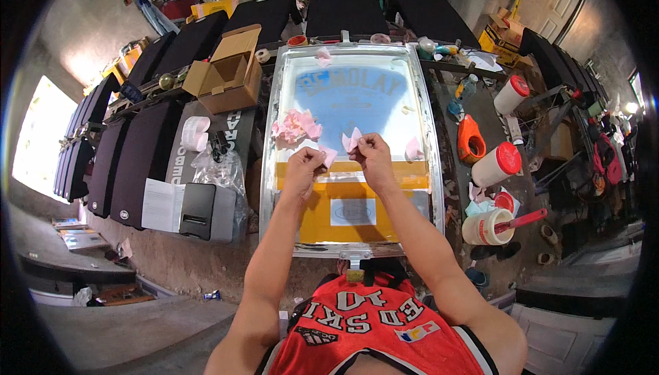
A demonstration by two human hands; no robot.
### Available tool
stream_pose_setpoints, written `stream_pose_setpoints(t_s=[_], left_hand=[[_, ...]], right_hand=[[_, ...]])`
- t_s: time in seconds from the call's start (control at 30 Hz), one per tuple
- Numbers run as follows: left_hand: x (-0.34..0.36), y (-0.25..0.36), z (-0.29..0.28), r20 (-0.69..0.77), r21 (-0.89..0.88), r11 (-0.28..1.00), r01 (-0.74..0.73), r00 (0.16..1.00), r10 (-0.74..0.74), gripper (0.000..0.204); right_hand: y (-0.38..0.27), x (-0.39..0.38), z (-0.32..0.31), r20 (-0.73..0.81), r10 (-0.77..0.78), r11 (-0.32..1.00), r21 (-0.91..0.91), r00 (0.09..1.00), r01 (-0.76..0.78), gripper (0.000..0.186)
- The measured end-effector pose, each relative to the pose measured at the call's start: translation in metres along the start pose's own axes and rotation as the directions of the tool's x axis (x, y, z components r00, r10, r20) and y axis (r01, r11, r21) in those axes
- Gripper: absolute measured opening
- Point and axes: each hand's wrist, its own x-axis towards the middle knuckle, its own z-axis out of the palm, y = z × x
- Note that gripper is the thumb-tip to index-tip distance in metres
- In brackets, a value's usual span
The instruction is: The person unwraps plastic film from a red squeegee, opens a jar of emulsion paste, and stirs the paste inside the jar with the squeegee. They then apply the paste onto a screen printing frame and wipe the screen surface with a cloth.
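Over the middle of a screen-printing frame (pixel 435 169), my left hand (pixel 305 171) pinches a piece of pink paper (pixel 329 157). Close beside it, my right hand (pixel 375 161) pinches another pink paper piece (pixel 352 140). The two pieces look separate, a small gap between them. A loose heap of torn pink paper (pixel 296 126) lies on the mesh beyond my left hand. Single scraps rest at the right (pixel 414 150) and the far edge (pixel 322 57). Blue mesh (pixel 350 110) bears a lettered design; brown tape (pixel 312 213) covers its near end, around a white sheet (pixel 353 212).
Left of the frame stand an open cardboard box (pixel 225 76), a white roll (pixel 195 133) and a black device (pixel 197 211). To the right are red-lidded tubs (pixel 495 164), an orange tool (pixel 471 139) and an open tub (pixel 478 229) with a red-handled tool. Black-covered boards (pixel 347 12) ring the back.
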Motion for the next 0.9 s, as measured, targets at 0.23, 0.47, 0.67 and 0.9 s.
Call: stream_pose_setpoints(t_s=[0.23, 0.47, 0.67, 0.9], left_hand=[[0.045, 0.022, -0.02, -0.112, 0.146, 0.981, -0.126, 0.983, 0.143, 0.004], [0.035, 0.03, 0.002, 0.038, 0.287, 0.954, -0.086, 0.996, 0.078, 0.007], [0.007, 0.021, 0.031, 0.126, 0.463, 0.874, -0.145, 0.987, 0.097, 0.014], [0.025, 0.016, 0.008, 0.072, 0.636, 0.717, -0.286, 0.947, 0.313, 0.01]], right_hand=[[-0.011, -0.008, -0.032, 0.078, -0.025, 0.988, -0.153, 0.997, 0.037, 0.01], [-0.018, -0.011, -0.035, 0.099, 0.041, 0.97, -0.242, 0.994, -0.016, 0.016], [-0.032, -0.023, -0.007, 0.207, 0.057, 0.949, -0.315, 0.977, 0.011, 0.018], [-0.027, -0.015, -0.009, 0.101, 0.056, 0.941, -0.339, 0.993, -0.018, 0.018]])
